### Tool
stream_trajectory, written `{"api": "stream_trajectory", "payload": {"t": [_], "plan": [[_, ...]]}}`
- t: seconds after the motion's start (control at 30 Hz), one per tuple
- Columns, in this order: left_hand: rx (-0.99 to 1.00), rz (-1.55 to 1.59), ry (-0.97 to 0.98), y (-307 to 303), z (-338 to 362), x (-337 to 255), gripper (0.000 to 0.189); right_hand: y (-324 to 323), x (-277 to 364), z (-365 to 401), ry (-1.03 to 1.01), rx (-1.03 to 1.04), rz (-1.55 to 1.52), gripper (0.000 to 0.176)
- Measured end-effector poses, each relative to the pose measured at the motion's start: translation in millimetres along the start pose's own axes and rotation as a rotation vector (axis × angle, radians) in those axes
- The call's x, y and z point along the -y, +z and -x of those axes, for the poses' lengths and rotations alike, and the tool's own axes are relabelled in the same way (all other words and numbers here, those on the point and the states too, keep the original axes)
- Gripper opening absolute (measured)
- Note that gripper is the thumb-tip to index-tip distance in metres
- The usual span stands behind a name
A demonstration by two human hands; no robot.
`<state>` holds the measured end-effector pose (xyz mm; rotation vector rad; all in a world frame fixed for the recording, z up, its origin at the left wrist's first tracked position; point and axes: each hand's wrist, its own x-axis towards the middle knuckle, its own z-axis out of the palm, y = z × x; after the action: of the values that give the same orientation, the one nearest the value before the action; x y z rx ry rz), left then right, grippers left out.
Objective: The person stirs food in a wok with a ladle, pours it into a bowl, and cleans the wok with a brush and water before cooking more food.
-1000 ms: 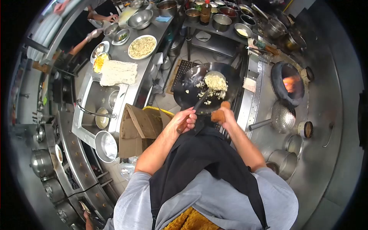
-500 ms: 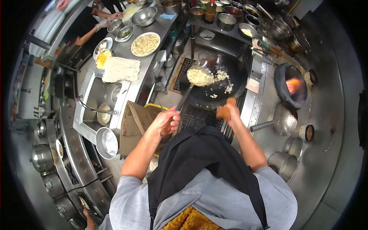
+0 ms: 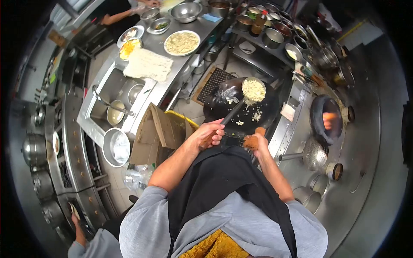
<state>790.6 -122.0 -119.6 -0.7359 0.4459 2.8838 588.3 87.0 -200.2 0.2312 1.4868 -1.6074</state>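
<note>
My left hand [image 3: 211, 133] is closed around the wooden handle of a ladle [image 3: 235, 112]. The ladle's bowl, heaped with pale chopped food [image 3: 254, 90], is over the far side of a dark wok [image 3: 269, 109]. Loose bits of the same food lie on the wok's surface. At the wok's near edge, my right hand [image 3: 259, 142] is wrapped round a brown cloth [image 3: 251, 142], where the wok's handle seems to be; the handle itself is hidden.
A lit burner [image 3: 329, 120] and a perforated strainer [image 3: 315, 154] are on the right. A sink [image 3: 103, 92], a plate of chopped food [image 3: 182, 43] and a cardboard box [image 3: 150, 137] stand left. Two other people are at the left, one near, one far.
The ladle, full of food, has moved right and away from me across the wok. My view has turned, and a person's sleeve shows more at the lower left.
</note>
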Motion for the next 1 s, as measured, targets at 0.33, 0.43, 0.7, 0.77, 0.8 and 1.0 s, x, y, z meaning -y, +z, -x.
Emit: {"api": "stream_trajectory", "payload": {"t": [0.33,0.43,0.7,0.77,0.8,1.0], "plan": [[-0.263,-0.215,0.432,35.3,130.8,-43.1,0.072,35.9,38.5,31.0,0.148,0.108,-0.066,0.036],[-0.467,-0.475,0.582,41.3,128.9,-75.3,0.072,52.3,48.7,38.8,0.106,0.106,-0.061,0.039],[-0.745,-0.715,0.724,-13.8,62.9,-168.3,0.063,52.9,54.3,35.2,0.111,0.073,-0.091,0.035],[-0.775,-0.644,0.739,-28.0,48.1,-178.3,0.064,50.1,58.5,38.9,0.126,0.050,-0.077,0.034],[-0.809,-0.576,0.758,-34.1,43.0,-181.4,0.064,48.1,59.5,40.0,0.141,0.032,-0.066,0.033],[-0.803,-0.627,0.762,-34.7,38.0,-179.9,0.066,22.4,53.0,33.5,0.132,0.032,-0.092,0.037]]}}
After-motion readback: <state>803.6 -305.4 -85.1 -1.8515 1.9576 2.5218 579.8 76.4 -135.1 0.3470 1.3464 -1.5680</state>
